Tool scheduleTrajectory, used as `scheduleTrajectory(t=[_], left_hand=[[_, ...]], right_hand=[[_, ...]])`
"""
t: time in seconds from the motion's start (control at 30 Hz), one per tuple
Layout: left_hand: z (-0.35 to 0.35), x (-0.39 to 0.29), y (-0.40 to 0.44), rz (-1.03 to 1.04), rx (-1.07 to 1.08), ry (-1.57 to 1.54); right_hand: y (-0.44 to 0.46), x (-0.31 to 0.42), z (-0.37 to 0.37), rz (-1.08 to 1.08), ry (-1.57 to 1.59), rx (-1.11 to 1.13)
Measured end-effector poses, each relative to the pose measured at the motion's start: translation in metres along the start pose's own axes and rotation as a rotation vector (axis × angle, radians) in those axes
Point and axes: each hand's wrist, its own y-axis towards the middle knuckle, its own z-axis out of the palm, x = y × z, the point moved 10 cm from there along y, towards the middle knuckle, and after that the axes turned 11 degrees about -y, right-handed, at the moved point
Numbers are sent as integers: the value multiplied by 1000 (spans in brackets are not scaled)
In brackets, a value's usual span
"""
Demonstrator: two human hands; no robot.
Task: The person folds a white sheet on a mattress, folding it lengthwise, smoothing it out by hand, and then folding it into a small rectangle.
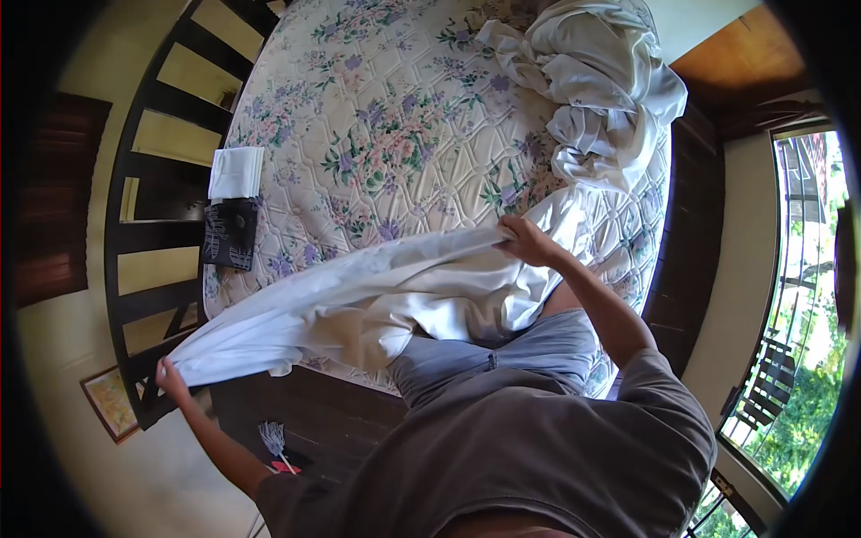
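A white sheet (386,287) is stretched between my two hands, over my lap and the near part of a floral mattress (386,143). At the lower left, my left hand (169,375) is closed on one end of the sheet, beyond the mattress edge. My right hand (525,240) grips the sheet's upper edge above the mattress, right of centre. The sheet hangs in loose folds below that stretched edge. Another bunched white cloth (610,81) lies on the mattress at the upper right.
A dark slatted headboard (166,235) stands along the left. Beside it on the mattress lie a folded white cloth (236,172) and a black patterned item (230,233). A mop-like brush (273,438) is at the lower left. A barred window (798,296) is at right.
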Motion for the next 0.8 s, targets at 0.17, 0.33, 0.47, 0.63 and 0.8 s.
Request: scheduleTrajectory(t=[0.17,0.33,0.47,0.63,0.8], left_hand=[[-179,27,-18,-13,-104,284],[-319,-37,-121,141,-425,274],[-365,-64,-164,40,-598,385],[-288,-90,-127,212,-548,354],[-62,-117,94,404,-448,82]], right_hand=[[-96,89,6,-207,47,274],[-193,168,29,-465,273,928],[-204,175,18,-526,581,972],[-207,91,43,-374,677,981],[-212,30,25,-156,514,779]])
